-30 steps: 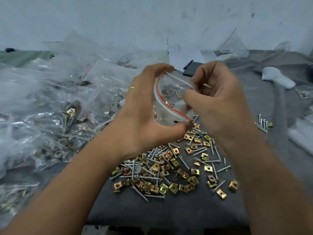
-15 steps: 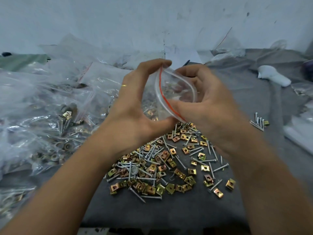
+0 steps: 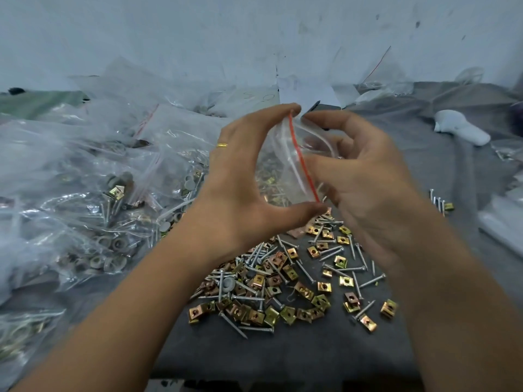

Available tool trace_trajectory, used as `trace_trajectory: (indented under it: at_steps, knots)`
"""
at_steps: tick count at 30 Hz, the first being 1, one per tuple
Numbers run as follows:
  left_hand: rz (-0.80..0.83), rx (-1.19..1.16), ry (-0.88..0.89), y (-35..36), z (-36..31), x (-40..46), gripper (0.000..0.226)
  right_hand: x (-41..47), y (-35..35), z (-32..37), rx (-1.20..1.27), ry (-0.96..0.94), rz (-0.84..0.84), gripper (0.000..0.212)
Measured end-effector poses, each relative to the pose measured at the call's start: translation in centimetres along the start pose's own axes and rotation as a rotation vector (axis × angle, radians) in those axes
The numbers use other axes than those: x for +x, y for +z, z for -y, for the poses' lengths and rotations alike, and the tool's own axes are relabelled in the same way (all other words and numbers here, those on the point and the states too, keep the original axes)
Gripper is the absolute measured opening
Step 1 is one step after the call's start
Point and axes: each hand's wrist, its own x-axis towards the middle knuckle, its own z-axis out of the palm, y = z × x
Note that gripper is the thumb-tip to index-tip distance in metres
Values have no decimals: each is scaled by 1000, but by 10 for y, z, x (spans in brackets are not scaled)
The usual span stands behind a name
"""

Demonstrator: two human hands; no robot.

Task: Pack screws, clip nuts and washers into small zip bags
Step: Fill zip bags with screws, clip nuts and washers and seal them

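A small clear zip bag (image 3: pixel 285 162) with a red strip along its mouth hangs in the air between both hands. My left hand (image 3: pixel 240 188) pinches the two ends of the red strip between forefinger and thumb. My right hand (image 3: pixel 365 179) holds the bag's other lip, its fingers curled at the mouth. Below them a loose heap of brass clip nuts (image 3: pixel 287 292) mixed with silver screws (image 3: pixel 336 250) lies on the grey cloth (image 3: pixel 283 355). One grey washer (image 3: pixel 228 283) sits in the heap.
Many filled plastic bags (image 3: pixel 93 193) with screws, washers and nuts pile up on the left. A few screws (image 3: pixel 438 201) lie apart at the right. A white object (image 3: pixel 461 131) and a dark flat object (image 3: pixel 321 106) lie farther back by the wall.
The bag's red mouth has turned more upright and narrowed. My right hand has shifted right and drawn its fingers back from the opening; my left hand keeps its pinch.
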Motion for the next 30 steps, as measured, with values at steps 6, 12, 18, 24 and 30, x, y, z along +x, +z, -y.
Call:
trace_trajectory:
  at_steps: [6, 12, 18, 24, 30]
  knots:
    - [-87, 6, -37, -11, 11, 2, 86, 7, -28, 4, 30, -38, 84, 24]
    - [-229, 70, -86, -27, 29, 7, 68, 18, -49, -23, -1131, -48, 396, 12]
    - [-302, 49, -116, -29, 30, 9, 63, 23, -49, -33, -1297, 60, 489, 35]
    - [-282, 35, -119, -30, 29, 8, 63, 20, -52, -37, -1199, 47, 446, 22]
    - [-261, 11, -116, -30, 28, 8, 62, 21, -60, -35, -1218, 113, 466, 34]
